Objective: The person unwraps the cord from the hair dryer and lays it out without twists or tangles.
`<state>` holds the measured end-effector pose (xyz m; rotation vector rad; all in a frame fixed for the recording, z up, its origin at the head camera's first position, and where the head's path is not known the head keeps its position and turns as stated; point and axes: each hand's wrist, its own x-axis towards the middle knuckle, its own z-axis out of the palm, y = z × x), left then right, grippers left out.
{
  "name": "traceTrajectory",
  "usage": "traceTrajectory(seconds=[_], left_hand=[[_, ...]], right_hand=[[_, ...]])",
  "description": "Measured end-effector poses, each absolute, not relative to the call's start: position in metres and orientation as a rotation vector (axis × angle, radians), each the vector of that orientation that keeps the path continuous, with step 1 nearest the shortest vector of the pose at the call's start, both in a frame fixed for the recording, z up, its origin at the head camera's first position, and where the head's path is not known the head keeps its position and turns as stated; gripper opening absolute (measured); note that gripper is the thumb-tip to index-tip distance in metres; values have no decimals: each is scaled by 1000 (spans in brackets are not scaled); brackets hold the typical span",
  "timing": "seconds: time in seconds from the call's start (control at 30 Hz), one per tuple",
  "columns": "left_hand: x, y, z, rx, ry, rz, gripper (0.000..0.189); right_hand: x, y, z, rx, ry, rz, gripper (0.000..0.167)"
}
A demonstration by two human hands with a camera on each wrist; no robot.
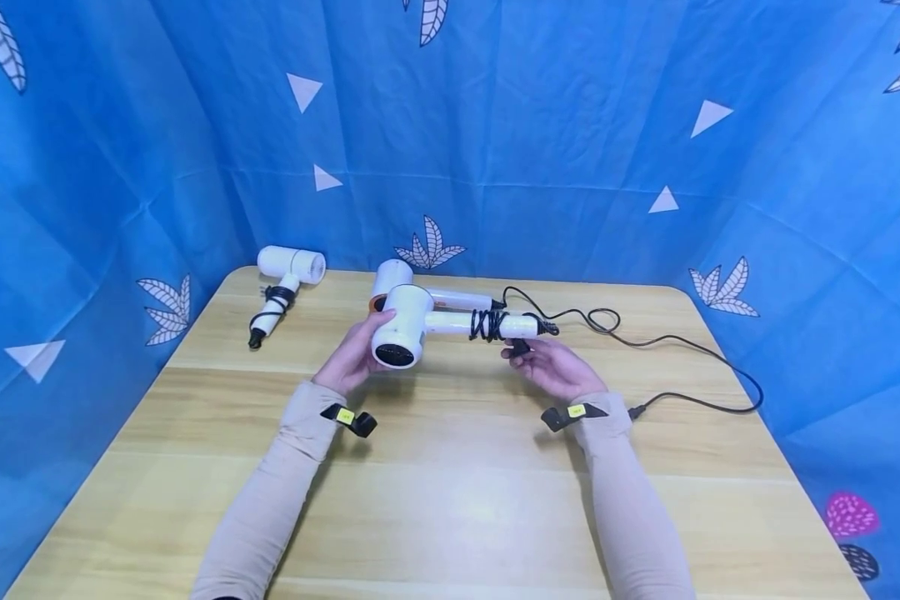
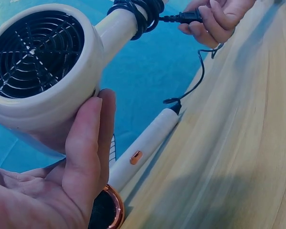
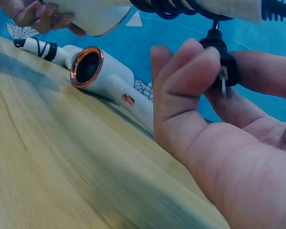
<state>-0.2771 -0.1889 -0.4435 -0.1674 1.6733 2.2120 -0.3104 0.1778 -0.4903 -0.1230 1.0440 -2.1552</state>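
A white hair dryer (image 1: 411, 310) is held up off the table, its black cord (image 1: 487, 325) wound around the handle. My left hand (image 1: 354, 357) grips its head; in the left wrist view the fingers (image 2: 83, 143) curl against the white casing below the black grille. My right hand (image 1: 558, 371) pinches the black plug (image 3: 224, 64) between thumb and fingers, just under the handle; one metal prong shows in the right wrist view. Behind it on the table lies a second white hair dryer (image 1: 461, 300) with copper-coloured trim, partly hidden by the held one.
A third white hair dryer (image 1: 291, 265) with its cord wrapped lies at the table's back left corner. The second dryer's loose black cord (image 1: 667, 337) loops across the right side to near my right wrist. Blue curtains (image 1: 495, 125) stand around the wooden table (image 1: 450, 500).
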Motion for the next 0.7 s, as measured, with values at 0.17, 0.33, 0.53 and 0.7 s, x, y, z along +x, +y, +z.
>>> traceTrajectory(seconds=[0.17, 0.33, 0.53, 0.7], left_hand=[[-276, -188, -444, -162, 1674, 2204, 64], [-276, -189, -446, -156, 1663, 2206, 60], [-275, -187, -448, -123, 1659, 2205, 51], [-274, -185, -449, -112, 1702, 2178, 43]], right_hand=[[-310, 183, -492, -166, 1015, -2118, 24], [-308, 186, -488, -57, 1021, -2143, 18], [-309, 191, -477, 101, 1078, -2237, 17], [-310, 196, -472, -2, 1271, -2186, 28]])
